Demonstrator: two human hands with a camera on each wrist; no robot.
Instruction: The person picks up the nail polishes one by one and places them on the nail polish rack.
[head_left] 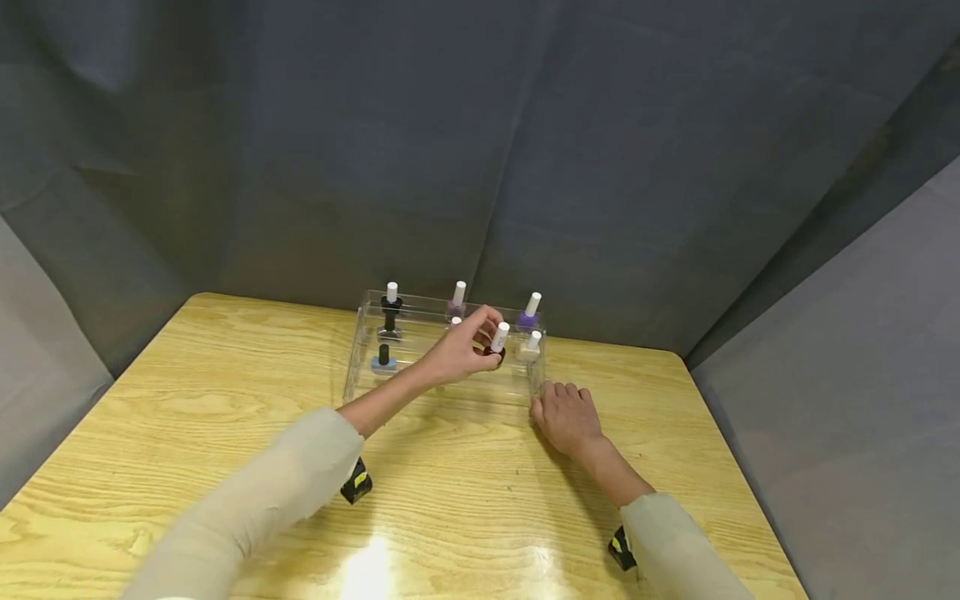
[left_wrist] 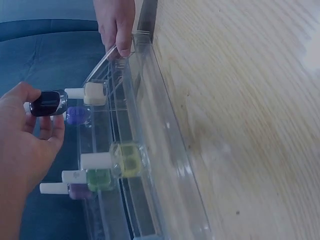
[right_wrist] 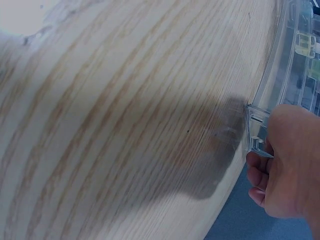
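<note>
In the head view my left hand (head_left: pixel 459 348) pinches a nail polish bottle (head_left: pixel 499 337) with a white cap and dark polish, raised over the tiers of a clear stepped rack (left_wrist: pixel 172 150). The left wrist view shows this dark bottle (left_wrist: pixel 48 103) on its side in that picture, between thumb and fingers. My right hand (head_left: pixel 567 417) grips the rack's right end, fingers curled at its corner (right_wrist: pixel 257 127). Near the held bottle, a cream nail polish (head_left: pixel 530 347) and a purple one (head_left: pixel 528 315) stand on the rack.
Also on the rack are a black bottle (head_left: pixel 391 310), a mauve one (head_left: pixel 457 304), a light blue one with a black cap (head_left: pixel 384 362), a yellow one (left_wrist: pixel 128 160) and a green one (left_wrist: pixel 100 179). A dark curtain (head_left: pixel 480 150) hangs behind the wooden table (head_left: pixel 225 392).
</note>
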